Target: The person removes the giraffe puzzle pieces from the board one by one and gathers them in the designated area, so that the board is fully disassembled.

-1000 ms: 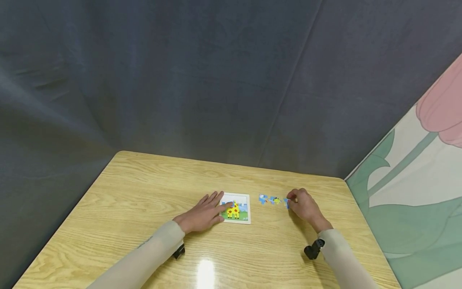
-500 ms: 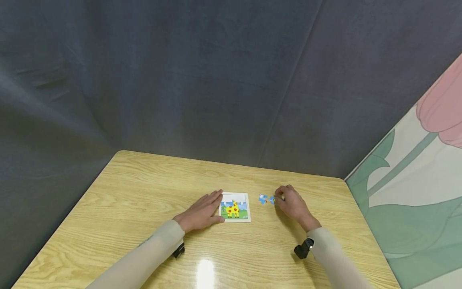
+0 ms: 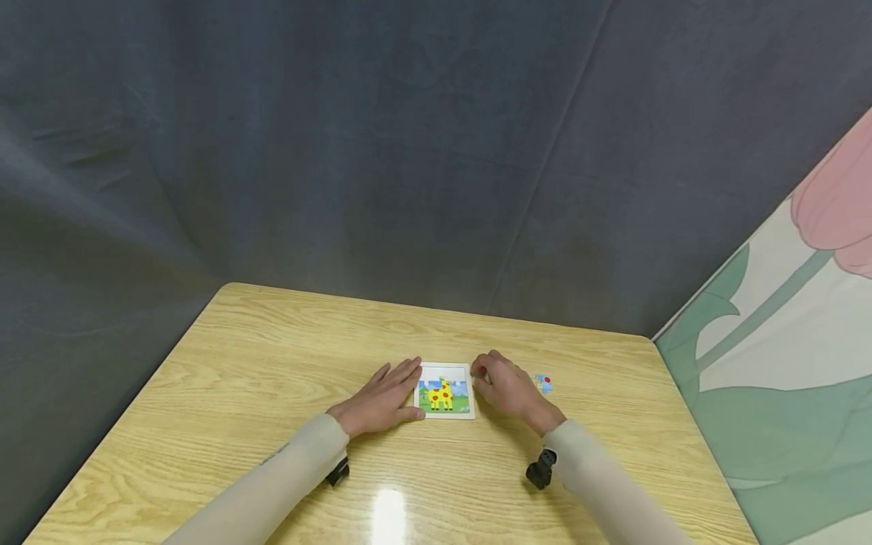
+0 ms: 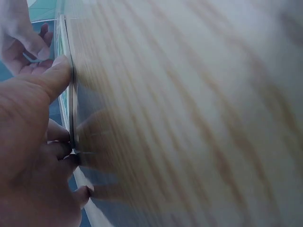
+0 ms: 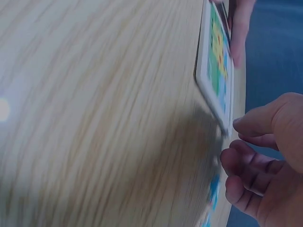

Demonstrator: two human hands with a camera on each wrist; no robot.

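Note:
A small white-framed jigsaw puzzle (image 3: 443, 415) with a yellow, red-spotted giraffe on a green and blue scene lies on the table. My left hand (image 3: 384, 400) rests along its left edge, fingers straight, thumb at the lower left corner. My right hand (image 3: 506, 387) is just right of the frame, thumb and fingers curled toward each other; I cannot tell whether they hold a piece. In the right wrist view its thumb (image 5: 255, 120) is near the frame's corner. A blue puzzle piece with a red spot (image 3: 543, 382) shows to the right of this hand, which hides the table under it.
A wood-grained table (image 3: 286, 341) carries everything, its far edge against a dark curtain (image 3: 381, 166). To the right hangs a cloth with a tulip pattern (image 3: 783, 363). Dark wrist cameras (image 3: 541, 469) sit under both sleeves.
My right hand has moved left from the rightmost piece to beside the puzzle frame, now covering where the other loose pieces lay. My left index finger has lifted off the picture to the frame's edge.

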